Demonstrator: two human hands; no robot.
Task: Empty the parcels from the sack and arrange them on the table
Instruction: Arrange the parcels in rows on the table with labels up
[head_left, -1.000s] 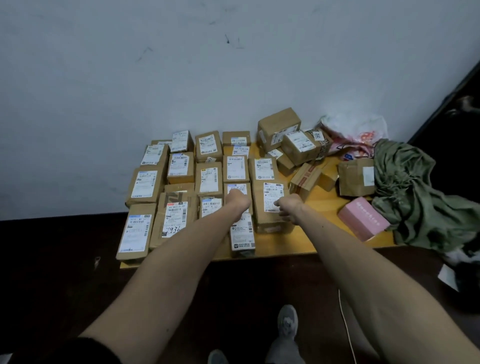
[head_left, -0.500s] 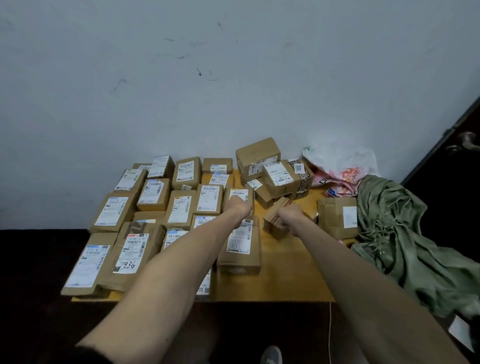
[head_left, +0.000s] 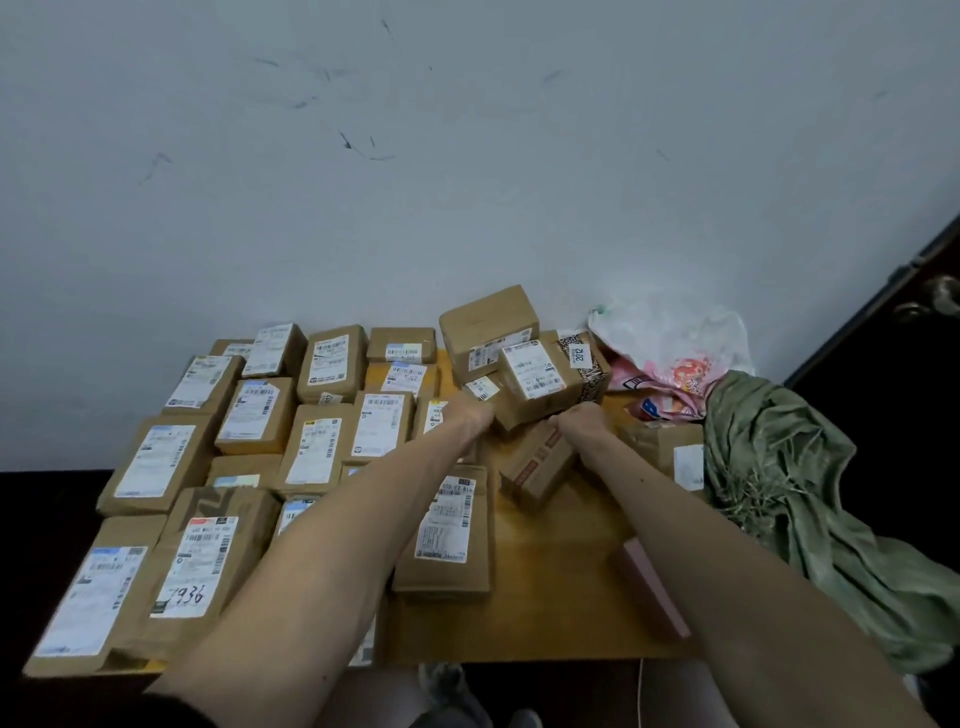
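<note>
Both hands work at 1 o'clock on the worktop (head_left: 550, 597): the left hand (head_left: 467, 413) curls round the near corner of a white-labelled carton (head_left: 535, 371); the right hand (head_left: 579, 418) is curled, whether on that carton or the red-taped box (head_left: 537, 465) beneath cannot be told. A level lift, clear of neighbours, looks wise. Bare wood lies at 5 o'clock beside the pink box (head_left: 649, 592) by the front edge; the green sack (head_left: 810, 493) slumps at 3 o'clock.
</note>
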